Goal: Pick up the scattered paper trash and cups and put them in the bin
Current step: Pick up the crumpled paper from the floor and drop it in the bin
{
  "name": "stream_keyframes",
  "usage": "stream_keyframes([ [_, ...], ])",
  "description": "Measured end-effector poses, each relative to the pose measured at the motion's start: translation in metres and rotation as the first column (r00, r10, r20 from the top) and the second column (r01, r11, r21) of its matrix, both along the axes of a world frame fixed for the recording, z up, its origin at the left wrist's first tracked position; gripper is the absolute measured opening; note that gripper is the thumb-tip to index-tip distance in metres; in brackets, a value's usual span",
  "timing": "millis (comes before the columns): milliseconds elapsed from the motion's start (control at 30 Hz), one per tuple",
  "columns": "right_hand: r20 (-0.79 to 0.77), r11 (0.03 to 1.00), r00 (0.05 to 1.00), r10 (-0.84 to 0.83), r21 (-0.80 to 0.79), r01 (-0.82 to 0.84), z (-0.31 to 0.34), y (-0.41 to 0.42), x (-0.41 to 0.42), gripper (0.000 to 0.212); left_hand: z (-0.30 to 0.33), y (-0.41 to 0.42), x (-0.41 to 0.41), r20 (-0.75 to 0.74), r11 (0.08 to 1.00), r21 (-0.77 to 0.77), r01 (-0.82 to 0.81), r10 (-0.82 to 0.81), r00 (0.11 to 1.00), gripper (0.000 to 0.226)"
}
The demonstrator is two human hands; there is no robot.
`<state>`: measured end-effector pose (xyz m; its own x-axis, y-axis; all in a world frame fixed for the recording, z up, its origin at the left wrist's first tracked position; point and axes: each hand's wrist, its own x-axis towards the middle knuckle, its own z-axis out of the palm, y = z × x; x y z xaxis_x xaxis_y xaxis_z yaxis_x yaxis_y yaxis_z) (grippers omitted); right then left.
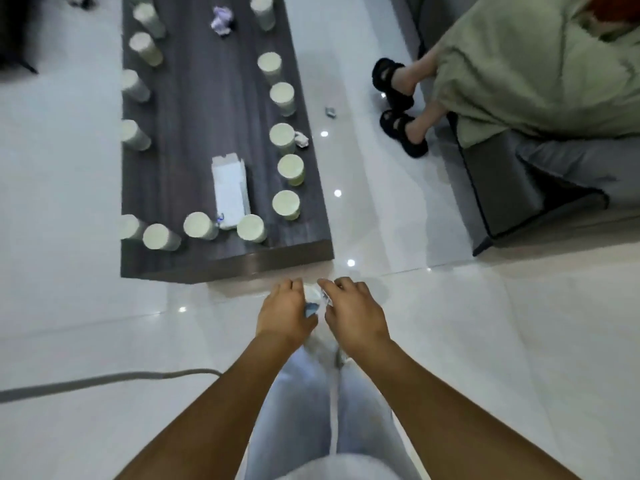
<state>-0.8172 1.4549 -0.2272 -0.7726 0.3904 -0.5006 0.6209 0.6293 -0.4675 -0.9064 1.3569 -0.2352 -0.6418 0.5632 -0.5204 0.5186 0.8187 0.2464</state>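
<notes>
Dark wood-grain worktop (207, 98) far left on glossy white tile floor (485, 341). Grey sofa (502, 188) far right; seated person in green garment (526, 64), black sandals (398, 105). Grey cable (86, 381) on floor, near left. Small grey object (330, 111) on floor between worktop and sandals.

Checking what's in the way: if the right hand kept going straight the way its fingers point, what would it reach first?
Probably the near end of the dark table, just ahead of the right hand; depth is unclear, and it may pass over to the nearest cup.
</notes>
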Motion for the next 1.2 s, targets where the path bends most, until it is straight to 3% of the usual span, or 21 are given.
stream_keyframes([
  [133, -0.054, 0.983, 0.982, 0.183, 0.035, -0.181, 0.041, -0.057, -0.025, 0.051, 0.046, -0.072, -0.004, -0.017, 0.974, 0.054, -0.219, 0.22, 0.975, 0.058],
  [267, -0.089, 0.92, 0.916, 0.391, 0.081, -0.385, 0.073, -0.119, -0.053, 0.049, 0.08, -0.151, -0.006, -0.024, 0.891, 0.129, -0.435, 0.441, 0.897, 0.06],
  [533, -0.095, 0.666, 0.66, 0.745, 0.168, -0.727, 0.111, -0.315, -0.087, 0.049, 0.12, -0.361, 0.023, -0.024, 0.612, 0.178, -0.771, 0.786, 0.618, 0.052],
  [667, -0.105, 0.553, 0.544, 0.833, 0.187, -0.812, 0.117, -0.431, -0.079, 0.048, 0.131, -0.478, 0.059, -0.024, 0.468, 0.188, -0.863, 0.881, 0.472, 0.051],
  [867, -0.094, 0.299, 0.287, 0.953, 0.166, -0.94, 0.118, -0.603, -0.033, 0.045, 0.143, -0.641, 0.133, -0.05, 0.207, 0.201, -0.958, 0.978, 0.201, 0.043],
  [1033, -0.089, 0.096, 0.082, 0.993, 0.164, -0.982, 0.125, -0.705, -0.004, 0.048, 0.148, -0.727, 0.189, -0.047, 0.004, 0.193, -0.981, 0.999, -0.005, 0.045],
  [1200, -0.08, -0.045, -0.058, 0.995, 0.149, -0.988, 0.129, -0.793, -0.004, 0.049, 0.143, -0.795, 0.215, -0.016, -0.163, 0.193, -0.968, 0.985, -0.169, 0.048],
])
